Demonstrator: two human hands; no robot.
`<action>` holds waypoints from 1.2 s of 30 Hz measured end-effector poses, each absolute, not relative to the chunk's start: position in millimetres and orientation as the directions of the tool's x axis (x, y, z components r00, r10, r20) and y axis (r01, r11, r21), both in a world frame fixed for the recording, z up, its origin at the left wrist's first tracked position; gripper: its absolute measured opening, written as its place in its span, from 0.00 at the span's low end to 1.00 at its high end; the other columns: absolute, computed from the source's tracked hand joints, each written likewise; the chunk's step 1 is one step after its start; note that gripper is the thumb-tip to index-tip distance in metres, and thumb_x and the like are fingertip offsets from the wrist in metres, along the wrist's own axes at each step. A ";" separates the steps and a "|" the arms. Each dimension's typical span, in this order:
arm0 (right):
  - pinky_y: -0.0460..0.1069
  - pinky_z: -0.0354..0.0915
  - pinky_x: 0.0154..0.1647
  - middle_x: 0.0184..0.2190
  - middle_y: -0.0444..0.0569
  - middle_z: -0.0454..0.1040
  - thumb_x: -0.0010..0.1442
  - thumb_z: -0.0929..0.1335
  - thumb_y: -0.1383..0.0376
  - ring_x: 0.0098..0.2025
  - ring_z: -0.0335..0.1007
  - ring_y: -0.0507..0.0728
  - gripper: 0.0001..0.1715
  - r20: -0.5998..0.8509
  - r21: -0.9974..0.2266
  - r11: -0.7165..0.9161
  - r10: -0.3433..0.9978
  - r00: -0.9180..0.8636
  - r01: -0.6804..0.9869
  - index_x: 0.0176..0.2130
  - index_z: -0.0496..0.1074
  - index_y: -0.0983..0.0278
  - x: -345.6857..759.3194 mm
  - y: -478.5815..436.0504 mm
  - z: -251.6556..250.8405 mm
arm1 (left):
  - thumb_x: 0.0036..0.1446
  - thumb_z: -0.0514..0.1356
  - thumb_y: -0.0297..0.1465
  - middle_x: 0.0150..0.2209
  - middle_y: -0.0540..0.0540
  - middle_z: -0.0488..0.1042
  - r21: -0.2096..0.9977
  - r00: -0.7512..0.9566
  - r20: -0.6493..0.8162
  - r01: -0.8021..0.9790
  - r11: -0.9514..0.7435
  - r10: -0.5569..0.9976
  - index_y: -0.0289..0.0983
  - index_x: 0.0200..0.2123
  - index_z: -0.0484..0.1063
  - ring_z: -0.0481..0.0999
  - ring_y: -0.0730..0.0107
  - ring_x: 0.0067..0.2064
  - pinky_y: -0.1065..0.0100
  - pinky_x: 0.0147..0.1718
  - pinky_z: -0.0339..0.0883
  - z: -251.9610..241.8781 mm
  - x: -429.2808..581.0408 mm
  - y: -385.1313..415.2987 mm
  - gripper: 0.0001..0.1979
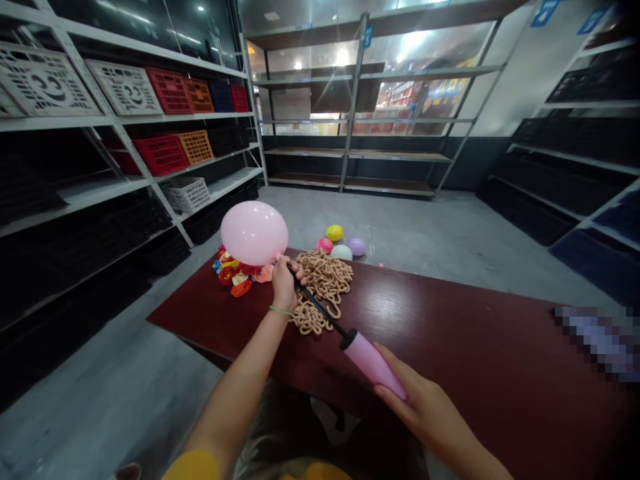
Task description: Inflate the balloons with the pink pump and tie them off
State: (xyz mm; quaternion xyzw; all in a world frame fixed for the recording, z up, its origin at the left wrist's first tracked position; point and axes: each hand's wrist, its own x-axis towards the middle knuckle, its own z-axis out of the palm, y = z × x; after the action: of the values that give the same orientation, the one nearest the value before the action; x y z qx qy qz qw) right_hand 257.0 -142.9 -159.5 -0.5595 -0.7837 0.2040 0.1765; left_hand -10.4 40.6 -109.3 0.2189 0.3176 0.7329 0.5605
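My left hand (284,280) is closed around the neck of an inflated pink balloon (254,233) where it meets the black nozzle of a hand pump. My right hand (417,408) grips the pink pump handle (373,363), with the black rod (320,308) drawn out towards the balloon. Both hands are above a dark red table (450,347). A pile of flat, colourful balloons (235,273) lies just left of my left hand, and a heap of tan cord (323,283) lies under the rod.
Inflated yellow (335,232), pink (325,245), white (341,253) and purple (357,247) balloons rest on the grey floor beyond the table. Metal shelving with plastic baskets (165,90) lines the left wall; more shelves stand at the back and right. A blurred patch (597,340) sits on the table's right.
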 end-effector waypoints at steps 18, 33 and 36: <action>0.58 0.68 0.57 0.64 0.51 0.67 0.67 0.63 0.55 0.60 0.71 0.65 0.34 0.052 -0.668 0.255 0.953 -0.298 0.699 0.69 0.56 0.55 192.4 -97.7 -138.5 | 0.61 0.58 0.41 0.21 0.57 0.60 0.735 -0.263 -0.058 -0.664 -0.138 0.963 0.40 0.30 0.58 0.59 0.80 0.17 0.76 0.14 0.54 -121.5 16.6 13.2 0.14; 0.58 0.71 0.54 0.62 0.50 0.69 0.67 0.62 0.53 0.59 0.72 0.65 0.33 0.021 -0.538 0.234 0.964 -0.265 0.809 0.67 0.59 0.58 235.6 -126.0 -154.1 | 0.58 0.58 0.35 0.21 0.58 0.58 0.707 -0.302 -0.063 -0.687 -0.171 0.951 0.40 0.29 0.56 0.57 0.81 0.16 0.77 0.12 0.50 -116.9 1.4 30.9 0.12; 0.59 0.72 0.53 0.61 0.50 0.70 0.67 0.62 0.53 0.57 0.73 0.66 0.32 0.018 -0.583 0.222 0.965 -0.261 0.782 0.67 0.60 0.56 210.2 -109.3 -145.0 | 0.59 0.59 0.39 0.21 0.57 0.59 0.709 -0.298 -0.059 -0.685 -0.170 0.953 0.40 0.30 0.57 0.57 0.81 0.16 0.77 0.13 0.52 -120.1 11.1 18.6 0.13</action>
State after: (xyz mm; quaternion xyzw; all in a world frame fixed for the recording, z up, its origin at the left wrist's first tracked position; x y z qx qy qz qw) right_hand 210.2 -109.3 -145.0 -0.5766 -0.7575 0.2379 0.1929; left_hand 11.1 18.6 -120.1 0.2056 0.3259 0.7367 0.5557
